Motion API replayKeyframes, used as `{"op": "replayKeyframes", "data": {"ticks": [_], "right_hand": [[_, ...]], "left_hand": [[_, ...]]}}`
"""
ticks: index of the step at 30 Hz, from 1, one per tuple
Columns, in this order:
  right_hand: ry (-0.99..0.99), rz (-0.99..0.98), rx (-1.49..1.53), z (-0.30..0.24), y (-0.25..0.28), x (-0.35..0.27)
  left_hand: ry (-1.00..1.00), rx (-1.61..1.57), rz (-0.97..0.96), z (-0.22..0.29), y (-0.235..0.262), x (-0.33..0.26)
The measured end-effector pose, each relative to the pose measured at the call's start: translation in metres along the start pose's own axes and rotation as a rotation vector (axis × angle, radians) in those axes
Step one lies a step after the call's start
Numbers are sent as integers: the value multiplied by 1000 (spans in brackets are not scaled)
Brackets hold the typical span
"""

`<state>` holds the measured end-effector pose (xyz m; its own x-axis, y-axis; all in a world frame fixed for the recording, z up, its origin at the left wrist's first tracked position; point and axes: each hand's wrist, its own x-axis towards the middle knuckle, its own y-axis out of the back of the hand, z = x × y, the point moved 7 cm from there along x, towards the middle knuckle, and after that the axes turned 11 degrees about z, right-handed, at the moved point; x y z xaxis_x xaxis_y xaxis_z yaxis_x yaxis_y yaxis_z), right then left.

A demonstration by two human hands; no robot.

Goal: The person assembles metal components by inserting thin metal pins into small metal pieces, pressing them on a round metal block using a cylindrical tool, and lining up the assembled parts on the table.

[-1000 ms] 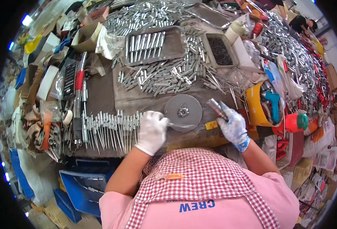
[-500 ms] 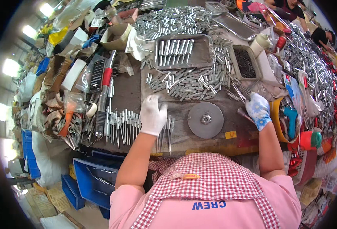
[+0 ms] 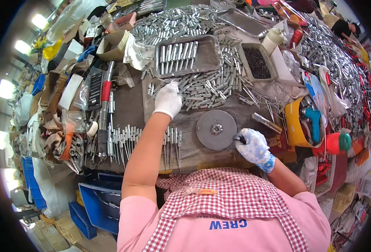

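Note:
My left hand [image 3: 168, 101], in a white glove, reaches to the near left edge of a pile of short metal tubes [image 3: 206, 90]. Its fingers are drawn together at the tubes; what they hold, if anything, is hidden. My right hand [image 3: 256, 148], in a blue-and-white patterned glove, is beside the right rim of a round grey metal disc [image 3: 216, 130]. Thumb and fingers are pinched on something small and dark that I cannot make out. A thick metal rod with a brass-coloured end [image 3: 267, 122] lies beyond this hand. Thin rods with tube heads [image 3: 172, 140] lie in a row below my left forearm.
Behind the pile, a metal tray [image 3: 217, 67] holds several tubes in a row. A tub of dark small parts [image 3: 259, 63] stands to its right. At the right edge, a yellow container [image 3: 294, 126] holds a teal-handled tool [image 3: 313, 122]. Blue bins [image 3: 103, 206] stand lower left.
My left hand has moved away from me to the tube pile. My right hand has left the thick rod, which lies on the table, and come nearer me, to the disc's rim.

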<state>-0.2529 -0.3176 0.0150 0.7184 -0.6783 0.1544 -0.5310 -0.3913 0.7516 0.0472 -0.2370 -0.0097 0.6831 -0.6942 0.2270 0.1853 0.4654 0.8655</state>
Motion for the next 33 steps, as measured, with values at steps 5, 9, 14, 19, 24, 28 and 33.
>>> {"op": "replayKeyframes", "data": {"ticks": [5,9,14,19,24,28,33], "right_hand": [[318,103,216,-1,-2,-2],[250,40,365,-22,8,2],[317,36,235,-39,14,6],[347,12,294,-47,12,5],[294,25,233,-49,24,6],[391,8,199,-57,30,6],[420,-3,167,-59,25,5]], "left_hand": [[-163,-176,126,42,34,-51],[326,-1059,-184,54,23,-107],[549,-1390,-216,80,23,-146],[457,-1254,-270,83,26,-160],[257,-1112,-196,90,36,-162],[389,-1219,-170,82,32,-168],[68,-899,-162,95,44,-160]]}}
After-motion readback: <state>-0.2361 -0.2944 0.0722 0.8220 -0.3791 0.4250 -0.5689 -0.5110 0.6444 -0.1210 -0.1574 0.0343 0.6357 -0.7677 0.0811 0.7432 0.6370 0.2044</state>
